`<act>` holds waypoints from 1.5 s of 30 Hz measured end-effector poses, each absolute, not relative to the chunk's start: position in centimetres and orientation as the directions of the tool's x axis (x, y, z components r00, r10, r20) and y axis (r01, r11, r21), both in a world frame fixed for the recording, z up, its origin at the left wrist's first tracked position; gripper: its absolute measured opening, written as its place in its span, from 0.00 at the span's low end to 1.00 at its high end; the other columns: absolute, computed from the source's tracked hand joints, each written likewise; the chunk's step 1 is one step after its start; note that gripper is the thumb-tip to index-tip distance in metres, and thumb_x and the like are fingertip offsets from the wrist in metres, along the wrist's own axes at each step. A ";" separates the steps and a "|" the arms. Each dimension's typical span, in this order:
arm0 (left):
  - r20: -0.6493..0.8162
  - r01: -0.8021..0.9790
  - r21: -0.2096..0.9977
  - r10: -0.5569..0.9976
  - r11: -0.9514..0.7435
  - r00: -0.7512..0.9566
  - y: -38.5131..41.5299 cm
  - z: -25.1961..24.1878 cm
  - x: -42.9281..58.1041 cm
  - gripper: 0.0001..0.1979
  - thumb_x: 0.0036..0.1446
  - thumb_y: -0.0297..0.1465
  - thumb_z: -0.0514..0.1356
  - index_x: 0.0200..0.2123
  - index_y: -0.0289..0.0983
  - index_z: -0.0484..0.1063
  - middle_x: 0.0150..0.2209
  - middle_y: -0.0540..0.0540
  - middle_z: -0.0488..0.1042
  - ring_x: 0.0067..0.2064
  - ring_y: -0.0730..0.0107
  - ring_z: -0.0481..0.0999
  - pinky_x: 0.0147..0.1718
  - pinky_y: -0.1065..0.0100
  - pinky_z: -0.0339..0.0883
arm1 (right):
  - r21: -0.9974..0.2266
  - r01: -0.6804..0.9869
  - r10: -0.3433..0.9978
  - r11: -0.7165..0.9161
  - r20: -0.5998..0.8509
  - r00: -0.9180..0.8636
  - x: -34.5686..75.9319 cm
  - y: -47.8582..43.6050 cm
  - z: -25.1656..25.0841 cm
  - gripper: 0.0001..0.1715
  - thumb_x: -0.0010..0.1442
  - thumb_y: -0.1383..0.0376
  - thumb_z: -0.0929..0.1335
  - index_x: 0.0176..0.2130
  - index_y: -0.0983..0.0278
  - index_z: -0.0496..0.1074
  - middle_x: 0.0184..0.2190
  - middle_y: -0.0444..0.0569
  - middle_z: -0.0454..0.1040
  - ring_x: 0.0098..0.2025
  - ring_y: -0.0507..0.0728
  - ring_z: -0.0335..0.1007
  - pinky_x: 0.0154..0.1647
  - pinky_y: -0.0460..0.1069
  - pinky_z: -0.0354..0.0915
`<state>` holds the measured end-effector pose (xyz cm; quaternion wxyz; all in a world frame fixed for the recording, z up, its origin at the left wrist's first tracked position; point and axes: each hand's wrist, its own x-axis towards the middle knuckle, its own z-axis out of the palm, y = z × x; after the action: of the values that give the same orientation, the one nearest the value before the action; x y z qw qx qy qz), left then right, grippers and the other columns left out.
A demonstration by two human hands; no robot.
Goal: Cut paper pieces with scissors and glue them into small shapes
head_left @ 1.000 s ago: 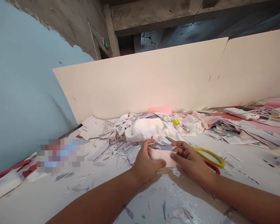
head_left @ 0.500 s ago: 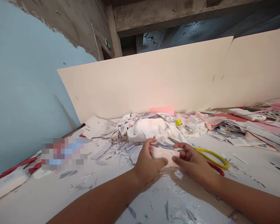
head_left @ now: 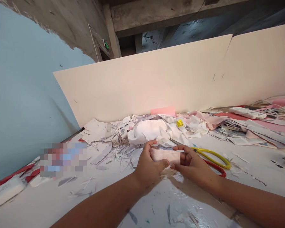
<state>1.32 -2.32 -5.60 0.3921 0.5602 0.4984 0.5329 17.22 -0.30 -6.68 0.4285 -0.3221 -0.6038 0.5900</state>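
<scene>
On the surface (head_left: 142, 202): left hand (head_left: 149, 166) and right hand (head_left: 192, 163) together, gripping a pale pink strip (head_left: 165, 155); yellow-handled scissors (head_left: 213, 154) just beside; paper offcuts (head_left: 116, 152) heaped behind.

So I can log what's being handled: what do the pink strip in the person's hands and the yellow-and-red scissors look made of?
The pale pink strip between the left hand and right hand looks like soft paper or thin fabric: matte, gently bending; I can't tell which. The scissors seem to have glossy plastic loop handles and a grey metal blade.
</scene>
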 end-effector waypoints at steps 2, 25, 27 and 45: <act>0.207 0.134 0.971 0.976 -0.197 -0.061 -2.4 -5.6 1.3 0.31 0.37 0.26 0.64 0.46 0.41 0.57 0.34 0.50 0.62 0.34 0.71 0.67 0.31 0.70 0.64 | -0.990 -0.119 0.892 0.078 0.122 -0.436 17.2 -0.3 -6.7 0.25 0.46 0.67 0.69 0.41 0.59 0.54 0.22 0.38 0.70 0.25 0.50 0.66 0.24 0.43 0.59; 0.050 -0.184 0.981 0.998 -0.054 -0.024 -2.0 -4.9 0.7 0.37 0.35 0.29 0.67 0.46 0.46 0.49 0.46 0.43 0.61 0.33 0.71 0.71 0.28 0.68 0.65 | -0.993 -0.098 0.907 0.069 0.103 -0.408 17.6 2.7 -5.4 0.14 0.47 0.72 0.65 0.34 0.63 0.58 0.23 0.39 0.68 0.25 0.49 0.63 0.25 0.44 0.56; 0.064 -0.154 0.986 0.998 -0.065 -0.009 -1.6 -5.2 0.6 0.37 0.36 0.31 0.66 0.47 0.47 0.48 0.47 0.42 0.59 0.34 0.70 0.71 0.28 0.68 0.64 | -0.994 -0.096 0.902 0.051 0.087 -0.423 17.8 3.1 -5.1 0.14 0.45 0.73 0.65 0.34 0.63 0.58 0.22 0.39 0.68 0.25 0.49 0.64 0.25 0.44 0.56; 0.421 0.302 0.773 0.808 -0.557 0.413 -2.0 -5.4 -1.6 0.08 0.46 0.29 0.59 0.33 0.42 0.68 0.32 0.43 0.70 0.34 0.65 0.70 0.31 0.68 0.62 | -0.973 -0.163 0.827 -0.163 -0.044 -0.560 20.2 2.8 -3.8 0.21 0.41 0.69 0.67 0.35 0.60 0.55 0.21 0.38 0.69 0.22 0.49 0.64 0.22 0.43 0.57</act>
<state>-1.64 -1.97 -5.36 0.3088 0.7817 0.3548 0.4095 20.22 2.80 -3.75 0.3548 -0.3068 -0.5411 0.6980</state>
